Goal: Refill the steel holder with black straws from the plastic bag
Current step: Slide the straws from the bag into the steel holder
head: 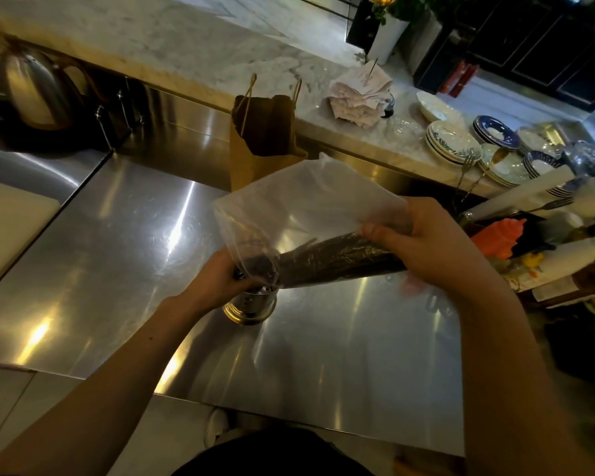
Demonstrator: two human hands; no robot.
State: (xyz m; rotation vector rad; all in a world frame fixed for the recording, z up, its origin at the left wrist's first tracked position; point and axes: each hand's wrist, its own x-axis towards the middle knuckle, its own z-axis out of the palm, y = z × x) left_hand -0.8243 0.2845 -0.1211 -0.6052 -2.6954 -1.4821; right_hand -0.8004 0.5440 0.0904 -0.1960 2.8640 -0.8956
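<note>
The steel worktop (117,252) is carrying everything, reflecting light in streaks. Above it, the clear plastic bag (299,207) is hanging tilted, its lower end pointing down to the left. A brown paper bag (255,166) is standing behind it. Inside the plastic bag, the bundle of black straws (337,259) is lying slanted. The right hand (433,242) is gripping the bag's upper end around the straws; the left hand (217,280) is curling around the bag's lower end. Just under it, the steel holder (249,309) is standing upright on the worktop.
</note>
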